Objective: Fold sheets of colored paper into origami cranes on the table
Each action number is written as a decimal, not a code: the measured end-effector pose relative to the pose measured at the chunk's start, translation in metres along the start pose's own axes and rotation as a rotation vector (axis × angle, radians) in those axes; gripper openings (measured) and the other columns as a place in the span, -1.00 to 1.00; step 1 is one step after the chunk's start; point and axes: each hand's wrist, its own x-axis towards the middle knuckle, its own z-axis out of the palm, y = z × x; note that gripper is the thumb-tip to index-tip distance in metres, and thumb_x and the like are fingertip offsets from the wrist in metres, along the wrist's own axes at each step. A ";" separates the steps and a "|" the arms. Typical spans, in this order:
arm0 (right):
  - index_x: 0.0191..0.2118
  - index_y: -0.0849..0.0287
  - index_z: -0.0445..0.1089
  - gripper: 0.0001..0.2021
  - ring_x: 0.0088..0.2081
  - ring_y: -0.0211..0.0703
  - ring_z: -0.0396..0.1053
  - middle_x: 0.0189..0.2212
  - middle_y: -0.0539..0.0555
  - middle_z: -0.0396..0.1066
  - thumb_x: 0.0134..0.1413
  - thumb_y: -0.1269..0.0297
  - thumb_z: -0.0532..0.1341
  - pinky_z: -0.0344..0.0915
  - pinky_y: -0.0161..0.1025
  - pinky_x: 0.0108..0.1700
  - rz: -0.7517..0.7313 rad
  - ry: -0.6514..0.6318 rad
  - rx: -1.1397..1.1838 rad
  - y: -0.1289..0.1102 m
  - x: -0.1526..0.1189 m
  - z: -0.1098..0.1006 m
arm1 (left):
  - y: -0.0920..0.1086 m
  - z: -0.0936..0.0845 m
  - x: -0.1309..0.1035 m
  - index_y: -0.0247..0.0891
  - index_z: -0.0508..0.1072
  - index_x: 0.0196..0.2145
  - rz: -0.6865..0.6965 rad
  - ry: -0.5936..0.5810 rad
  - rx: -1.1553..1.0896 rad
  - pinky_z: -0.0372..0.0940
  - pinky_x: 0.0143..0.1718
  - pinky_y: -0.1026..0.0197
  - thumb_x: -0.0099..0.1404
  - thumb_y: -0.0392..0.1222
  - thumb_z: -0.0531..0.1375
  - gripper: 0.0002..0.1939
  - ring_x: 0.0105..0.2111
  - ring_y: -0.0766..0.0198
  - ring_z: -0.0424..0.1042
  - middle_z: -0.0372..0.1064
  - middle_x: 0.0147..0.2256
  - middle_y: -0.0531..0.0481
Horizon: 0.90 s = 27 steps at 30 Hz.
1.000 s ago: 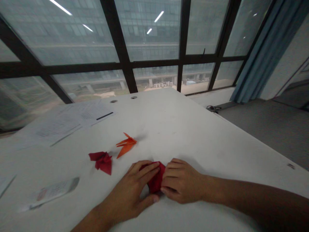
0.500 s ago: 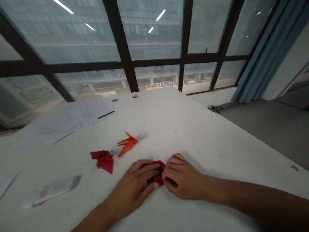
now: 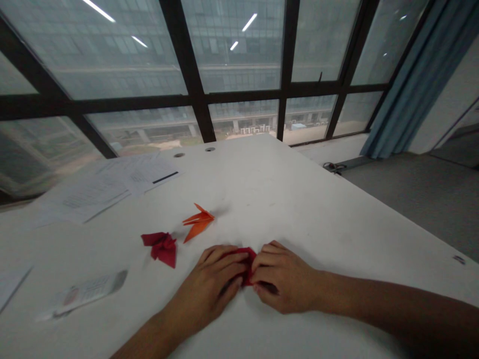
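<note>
Between my two hands, low on the white table (image 3: 284,199), lies a piece of red folded paper (image 3: 248,269), mostly covered by fingers. My left hand (image 3: 215,276) lies over its left part, fingers on top and thumb at the near edge. The fingers of my right hand (image 3: 280,276) are bent and pinch its right edge. Beyond my left hand, an orange origami figure (image 3: 198,224) with pointed tips rests on the table. Left of it sits a dark red folded paper figure (image 3: 162,247).
A white packet with print (image 3: 88,294) lies at the left. Printed sheets (image 3: 101,187) spread over the far left, and another sheet's corner (image 3: 13,284) shows at the left edge. Windows (image 3: 239,45) stand behind the table; a blue curtain (image 3: 407,99) hangs at right.
My right hand's fingers and thumb have shifted slightly on the paper's right edge. My left thumb has drawn in a little closer to its fingers. The other paper figures stay put.
</note>
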 end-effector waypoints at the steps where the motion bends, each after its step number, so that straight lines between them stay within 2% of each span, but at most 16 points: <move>1: -0.27 0.15 0.49 -0.92 -0.20 -0.13 0.41 -0.28 0.05 0.56 0.18 0.33 0.24 0.29 -0.12 -0.01 -0.020 0.000 0.015 -0.001 0.000 0.000 | 0.000 0.000 0.000 -0.05 0.41 0.17 0.004 -0.003 0.014 0.18 0.24 -0.09 0.46 -0.17 0.15 -0.65 0.23 0.06 0.27 0.42 0.18 0.02; 4: -0.21 0.13 0.50 -0.88 -0.18 -0.14 0.43 -0.23 0.03 0.60 0.20 0.36 0.21 0.30 -0.15 0.00 -0.107 0.012 0.049 -0.005 -0.002 0.002 | -0.003 0.002 -0.002 -0.01 0.40 0.18 -0.013 0.011 0.044 0.16 0.22 -0.14 0.43 -0.12 0.20 -0.62 0.22 0.01 0.26 0.42 0.18 0.02; 9: -0.20 0.16 0.49 -0.86 -0.19 -0.16 0.46 -0.20 0.05 0.63 0.20 0.43 0.19 0.34 -0.20 0.01 -0.207 0.017 0.130 -0.003 -0.001 0.004 | -0.005 0.005 -0.005 -0.01 0.41 0.14 -0.096 0.068 0.042 0.20 0.19 -0.09 0.44 -0.26 0.16 -0.64 0.20 0.02 0.23 0.30 0.24 -0.01; 13: -0.18 0.19 0.49 -0.82 -0.19 -0.20 0.48 -0.19 0.07 0.63 0.18 0.50 0.16 0.35 -0.23 0.04 -0.271 0.012 0.134 -0.001 0.001 0.003 | -0.005 0.007 -0.004 -0.08 0.22 0.28 -0.174 0.091 -0.005 0.24 0.17 -0.10 0.41 -0.27 0.17 -0.48 0.15 0.01 0.25 0.33 0.17 -0.12; 16: -0.22 0.17 0.49 -0.84 -0.19 -0.20 0.48 -0.20 0.04 0.62 0.18 0.48 0.16 0.32 -0.22 0.08 -0.320 -0.005 0.129 -0.001 0.002 0.003 | -0.005 0.008 -0.004 -0.13 0.11 0.35 -0.234 0.076 -0.028 0.28 0.16 -0.14 0.38 -0.26 0.19 -0.37 0.12 -0.02 0.28 0.32 0.16 -0.18; 22: -0.24 0.11 0.49 -0.86 -0.16 -0.16 0.47 -0.20 -0.01 0.63 0.16 0.41 0.18 0.29 -0.18 0.08 -0.251 -0.061 0.113 -0.003 -0.001 0.001 | -0.007 0.009 -0.005 -0.05 0.09 0.33 -0.191 0.095 -0.115 0.28 0.19 -0.16 0.37 -0.28 0.21 -0.34 0.14 0.00 0.30 0.33 0.15 -0.14; 27: -0.24 0.11 0.49 -0.87 -0.14 -0.13 0.45 -0.20 -0.01 0.62 0.11 0.38 0.21 0.29 -0.17 0.07 -0.239 -0.068 0.120 -0.005 0.000 -0.003 | -0.008 0.012 -0.008 -0.03 -0.07 0.40 -0.193 0.101 -0.210 0.34 0.09 -0.03 0.37 -0.34 0.21 -0.22 -0.04 0.13 0.40 0.41 -0.03 -0.05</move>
